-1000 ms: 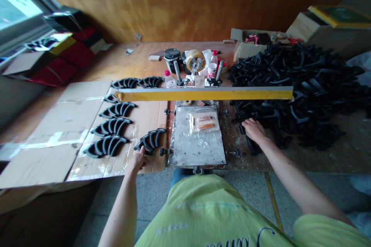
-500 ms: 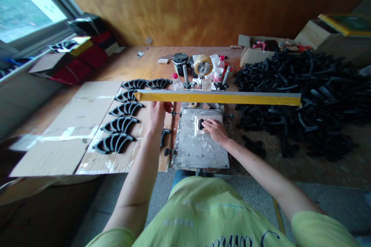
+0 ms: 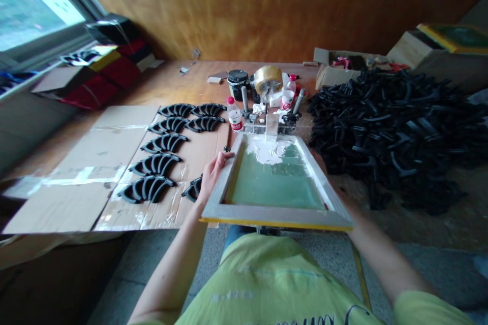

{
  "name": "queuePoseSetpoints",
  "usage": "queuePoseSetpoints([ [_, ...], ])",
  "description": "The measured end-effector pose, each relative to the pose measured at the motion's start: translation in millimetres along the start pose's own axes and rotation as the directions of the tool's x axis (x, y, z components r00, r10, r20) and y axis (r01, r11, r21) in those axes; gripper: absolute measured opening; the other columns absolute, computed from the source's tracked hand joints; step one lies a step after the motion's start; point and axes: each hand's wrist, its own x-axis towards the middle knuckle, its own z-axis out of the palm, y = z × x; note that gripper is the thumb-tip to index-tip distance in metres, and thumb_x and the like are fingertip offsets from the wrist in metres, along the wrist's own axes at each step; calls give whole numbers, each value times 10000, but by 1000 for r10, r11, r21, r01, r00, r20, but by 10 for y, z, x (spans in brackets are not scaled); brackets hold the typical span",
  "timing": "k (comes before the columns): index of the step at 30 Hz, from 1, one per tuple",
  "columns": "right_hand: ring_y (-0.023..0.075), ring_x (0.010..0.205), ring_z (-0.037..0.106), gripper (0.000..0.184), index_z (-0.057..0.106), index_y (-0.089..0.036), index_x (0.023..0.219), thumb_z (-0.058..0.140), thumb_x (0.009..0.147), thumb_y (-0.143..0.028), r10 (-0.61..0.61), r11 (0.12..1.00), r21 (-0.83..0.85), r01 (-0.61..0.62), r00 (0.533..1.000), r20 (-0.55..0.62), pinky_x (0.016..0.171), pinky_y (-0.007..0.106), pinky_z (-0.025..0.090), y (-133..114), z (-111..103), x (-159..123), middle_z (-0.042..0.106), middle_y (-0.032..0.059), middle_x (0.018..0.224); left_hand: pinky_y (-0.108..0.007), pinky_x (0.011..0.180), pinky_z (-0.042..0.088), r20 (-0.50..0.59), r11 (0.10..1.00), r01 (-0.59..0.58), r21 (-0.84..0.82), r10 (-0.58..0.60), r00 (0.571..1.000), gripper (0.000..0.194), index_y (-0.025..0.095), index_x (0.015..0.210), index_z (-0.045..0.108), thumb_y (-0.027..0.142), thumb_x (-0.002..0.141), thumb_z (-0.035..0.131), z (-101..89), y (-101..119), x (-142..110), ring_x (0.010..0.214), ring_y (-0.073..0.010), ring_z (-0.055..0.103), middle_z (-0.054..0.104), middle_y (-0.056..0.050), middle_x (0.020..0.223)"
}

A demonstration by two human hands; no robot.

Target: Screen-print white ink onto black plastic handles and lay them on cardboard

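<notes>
A screen-printing frame [image 3: 284, 216] with green mesh lies lowered in front of me, tilted slightly, its near edge towards my body. White ink [image 3: 269, 151] is smeared across the far end of the mesh. My left hand [image 3: 212, 175] is closed at the frame's left side, its fingertips against the rail. Beyond the right rail only a sliver of my right hand [image 3: 319, 161] shows; its fingers are hidden by the frame. The metal plate under the screen is covered from view. Curved black handle-like pieces [image 3: 192, 189] lie on cardboard beside my left wrist.
Fanned rows of black curved pieces [image 3: 148, 189] rest on the cardboard [image 3: 76, 172] at left. A large heap of similar pieces [image 3: 389, 137] fills the right. Behind the frame stand a red-capped bottle [image 3: 235, 116], a black tub [image 3: 237, 84], a tape roll [image 3: 268, 78] and metal clamps.
The screen frame has swung down from its raised position over the metal plate. My right hand left the small black piece on that plate for the frame's right side; my left hand came nearer.
</notes>
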Motion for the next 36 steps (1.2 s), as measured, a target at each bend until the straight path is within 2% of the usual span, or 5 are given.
queuePoseSetpoints([
  [5,290,1220,542,519,524,-137,1360,646,860,-211,219,814,527,-243,970,108,984,419,471,163,-39,599,577,166,1337,-217,558,425,68,981,191,10,-192,979,647,221,1317,597,543,759,661,39,-591,-169,633,-139,578,676,-12,789],
  [11,280,1047,597,310,623,-151,1157,622,848,-161,-94,688,708,-163,946,309,904,385,455,-300,-78,1238,659,139,1122,-207,556,414,66,979,185,83,-190,980,668,241,1399,515,509,798,627,93,-995,-93,633,-132,574,663,-1,775],
  [16,263,916,600,150,644,-126,944,518,863,-124,-215,733,675,-82,914,344,794,344,431,-490,-261,861,677,145,942,-220,628,448,54,978,202,48,-205,977,626,221,1355,560,504,800,631,97,-1014,-109,740,-158,612,690,-26,863],
  [22,213,835,577,188,652,-170,849,517,787,-54,-472,541,825,163,871,137,728,302,401,-356,-576,521,667,83,853,-243,695,479,41,979,199,36,-201,979,612,216,1332,580,487,788,650,111,-1014,-119,819,-177,636,702,-34,923],
  [36,234,930,601,140,673,-185,979,592,864,-177,-282,580,814,14,942,184,826,330,448,-510,-539,530,690,81,931,-219,558,433,37,978,204,45,-206,978,634,216,1327,574,522,777,648,96,-928,-131,661,-149,605,693,-27,817],
])
